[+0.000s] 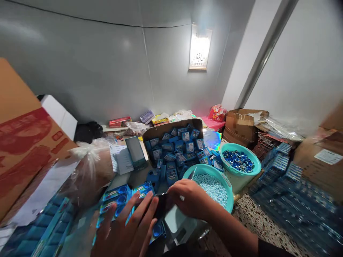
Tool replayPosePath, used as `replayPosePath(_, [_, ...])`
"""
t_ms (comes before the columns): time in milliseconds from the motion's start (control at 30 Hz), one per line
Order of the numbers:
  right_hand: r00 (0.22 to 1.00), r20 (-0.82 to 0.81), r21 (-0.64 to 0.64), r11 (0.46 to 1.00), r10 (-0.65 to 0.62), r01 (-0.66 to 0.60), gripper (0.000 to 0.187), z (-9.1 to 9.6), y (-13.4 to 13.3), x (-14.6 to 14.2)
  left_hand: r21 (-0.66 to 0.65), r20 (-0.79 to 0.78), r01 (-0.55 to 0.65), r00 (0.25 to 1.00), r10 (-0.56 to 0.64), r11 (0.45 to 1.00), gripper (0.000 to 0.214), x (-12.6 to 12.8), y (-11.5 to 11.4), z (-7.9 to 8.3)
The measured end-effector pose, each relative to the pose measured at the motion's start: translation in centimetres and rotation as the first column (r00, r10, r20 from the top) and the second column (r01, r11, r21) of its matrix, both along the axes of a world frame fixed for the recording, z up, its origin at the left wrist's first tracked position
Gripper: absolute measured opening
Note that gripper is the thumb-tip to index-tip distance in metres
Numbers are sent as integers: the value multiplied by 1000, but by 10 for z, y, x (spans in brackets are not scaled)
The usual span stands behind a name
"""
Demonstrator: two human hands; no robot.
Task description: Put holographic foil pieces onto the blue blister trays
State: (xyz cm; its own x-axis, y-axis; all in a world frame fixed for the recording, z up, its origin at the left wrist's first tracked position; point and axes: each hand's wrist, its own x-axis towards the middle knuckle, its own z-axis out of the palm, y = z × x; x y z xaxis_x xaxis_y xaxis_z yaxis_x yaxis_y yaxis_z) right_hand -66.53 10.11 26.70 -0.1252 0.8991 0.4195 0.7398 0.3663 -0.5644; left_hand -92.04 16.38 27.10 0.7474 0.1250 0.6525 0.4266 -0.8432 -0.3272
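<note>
My left hand (131, 228) is spread open, palm down and fingers apart, over blue packs with round blue recesses (122, 194) in the near left of the table. My right hand (187, 200) is closed beside the near rim of a turquoise basin (229, 200) of small pale blue pellets (210, 187). A dark thing (161, 206) extends from its fingers toward my left hand; its kind is unclear. A thin shiny piece (192, 173) sticks up behind the right hand over the basin. Under my right wrist lies a pale plastic piece (177, 221).
A carton (200, 125) of small blue boxes (186, 147) lies tipped beyond my hands. Another turquoise basin (256, 165) holds shiny blue glass pieces. Blue packs (292, 203) are stacked at right, near a brown carton (238, 123). A large carton (26, 132) and a plastic bag (89, 167) stand left.
</note>
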Motion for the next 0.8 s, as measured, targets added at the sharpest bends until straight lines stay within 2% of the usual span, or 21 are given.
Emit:
replayPosePath(33, [995, -59, -11, 997, 79, -80, 10, 7, 2, -16, -10, -48, 30, 998, -31, 999, 46, 8, 1, 13])
replayPosePath(100, [978, -171, -47, 991, 118, -127, 13, 14, 5, -40, 5, -117, 115, 987, -113, 993, 38, 13, 7, 30])
replayPosePath(167, [966, -240, -67, 991, 99, -118, 17, 17, 6, -51, -40, -88, 111, 990, -114, 993, 34, 8, 12, 33])
replayPosePath(267, [948, -268, -109, 972, 173, -208, 24, 24, 5, -52, -55, -66, 57, 996, -61, 997, 37, -1, 16, 24])
replayPosePath(333, [952, -247, -148, 964, 179, -220, 25, 31, 2, -49, -8, -101, 79, 992, -80, 997, 39, -2, 16, 16])
replayPosePath(400, [970, -227, -191, 973, 81, -126, 31, 38, -3, -46, 26, -100, 119, 988, -116, 993, 38, 0, 15, 11])
replayPosePath(467, [969, -248, -232, 972, -23, -37, 51, 45, -8, -43, 49, -62, 150, 987, -147, 987, 36, 2, 12, 8])
replayPosePath(533, [959, -281, -250, 968, -38, -35, 62, 50, -13, -40, 72, -43, 173, 984, -170, 982, 34, 2, 8, 6])
replayPosePath(667, [959, -282, -238, 968, 11, -81, 62, 57, -18, -36, 99, -58, 168, 985, -163, 981, 35, -2, 2, 3])
replayPosePath(800, [960, -280, -253, 964, 3, -77, 56, 61, -15, -37, 86, 31, 153, 987, -156, 985, 31, 0, -3, 2])
